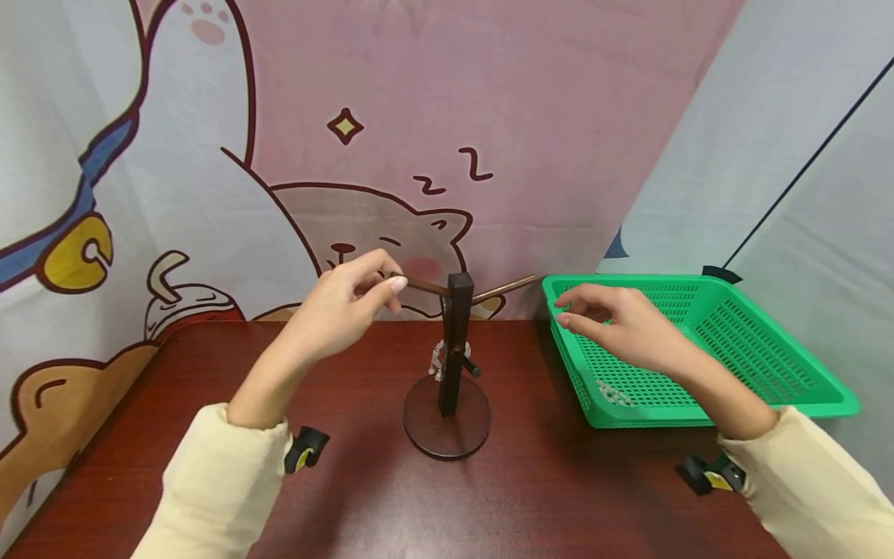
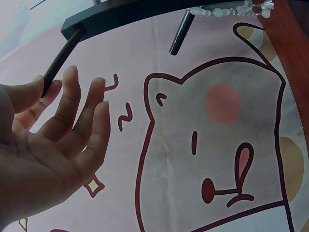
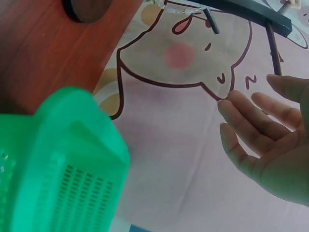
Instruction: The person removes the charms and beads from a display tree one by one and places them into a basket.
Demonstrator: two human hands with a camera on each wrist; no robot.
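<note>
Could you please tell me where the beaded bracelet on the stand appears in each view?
Head: the bracelet is near the centre, just below mid-height.
Left wrist: the bracelet is along the top edge, right of centre.
Right wrist: the bracelet is at the top edge, right of centre.
Shared landmark: the stand's dark post.

Beaded bracelet [image 1: 438,362] partly hidden behind post [image 1: 457,326]; green basket [image 3: 72,128] cut off in right wrist view.

Stand [image 1: 456,330] on the counter [image 1: 363,419], beaded strand [image 1: 437,361] on the stand's left side, basket [image 1: 656,416] to the right, cloth [image 1: 559,116] behind, left hand [image 1: 349,303] at upper left peg [image 1: 422,285], right hand [image 1: 621,322] near basket's left side.
</note>
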